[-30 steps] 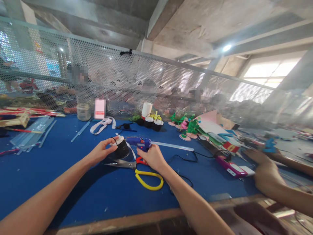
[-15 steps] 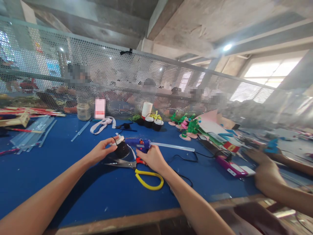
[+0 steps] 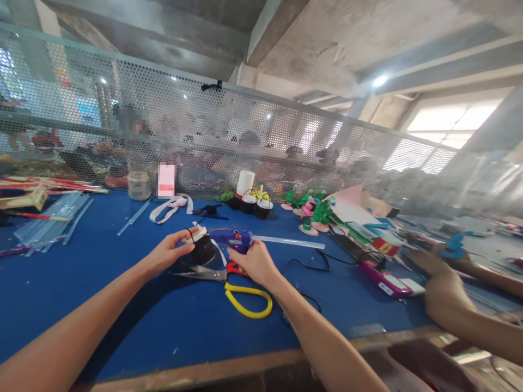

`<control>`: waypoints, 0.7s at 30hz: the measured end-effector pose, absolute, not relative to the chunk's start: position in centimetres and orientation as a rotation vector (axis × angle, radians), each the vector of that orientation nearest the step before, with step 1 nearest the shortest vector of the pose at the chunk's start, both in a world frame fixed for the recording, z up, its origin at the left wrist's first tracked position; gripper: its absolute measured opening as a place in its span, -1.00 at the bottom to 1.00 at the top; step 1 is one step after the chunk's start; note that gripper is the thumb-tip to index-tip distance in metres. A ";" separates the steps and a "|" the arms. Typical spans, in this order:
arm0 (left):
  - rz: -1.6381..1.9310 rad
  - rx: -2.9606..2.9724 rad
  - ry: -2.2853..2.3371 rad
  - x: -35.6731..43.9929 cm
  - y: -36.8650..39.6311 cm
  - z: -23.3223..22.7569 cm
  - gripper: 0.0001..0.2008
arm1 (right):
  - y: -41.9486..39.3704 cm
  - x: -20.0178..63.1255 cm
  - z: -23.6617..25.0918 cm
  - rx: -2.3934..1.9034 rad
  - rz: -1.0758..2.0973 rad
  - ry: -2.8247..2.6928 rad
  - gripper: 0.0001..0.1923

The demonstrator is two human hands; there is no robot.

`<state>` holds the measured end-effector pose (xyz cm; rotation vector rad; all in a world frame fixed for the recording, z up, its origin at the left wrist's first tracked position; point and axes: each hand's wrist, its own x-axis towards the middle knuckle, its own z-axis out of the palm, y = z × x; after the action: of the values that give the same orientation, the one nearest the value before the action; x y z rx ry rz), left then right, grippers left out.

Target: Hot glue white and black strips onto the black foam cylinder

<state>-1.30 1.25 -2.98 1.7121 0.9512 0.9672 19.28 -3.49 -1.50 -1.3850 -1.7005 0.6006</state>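
Observation:
In my right hand (image 3: 258,262) is a blue glue gun (image 3: 232,238), its nozzle pointing left. A long clear glue stick (image 3: 290,242) sticks out of its back end. My left hand (image 3: 174,249) is closed on the rim of a small black cup (image 3: 204,251) with a white top edge and a thin black handle. The nozzle is at the cup's upper right side; whether they touch I cannot tell. Below both hands lie scissors (image 3: 219,276) with open blades and red and yellow handles. Part of a white ribbon (image 3: 220,251) shows behind the cup.
Clear glue sticks (image 3: 53,223) lie at left, near a glass jar (image 3: 139,185). Two finished-looking black cups (image 3: 263,208), a white spool (image 3: 245,183) and green figures (image 3: 322,212) stand behind. A purple power strip (image 3: 384,279) lies right, beside a co-worker's arm (image 3: 449,288).
Almost nothing differs. Both hands keep the cup and the glue gun in the same place, and the view has shifted very slightly.

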 end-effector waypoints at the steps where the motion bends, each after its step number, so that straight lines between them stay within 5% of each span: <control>1: 0.972 1.706 0.952 -1.3 1.2 -2.9 -0.69 | -3.5 19.2 -1.5 -1.386 0.593 -1.693 -0.77; 21: 0.964 1.734 0.953 -1.5 1.1 -3.0 -0.72 | -4.1 18.6 -1.0 -1.403 0.643 -1.706 -0.81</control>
<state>-1.46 1.15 -3.00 1.7338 0.9532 0.9642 18.60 -4.11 -1.00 -1.4031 -1.7058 0.6433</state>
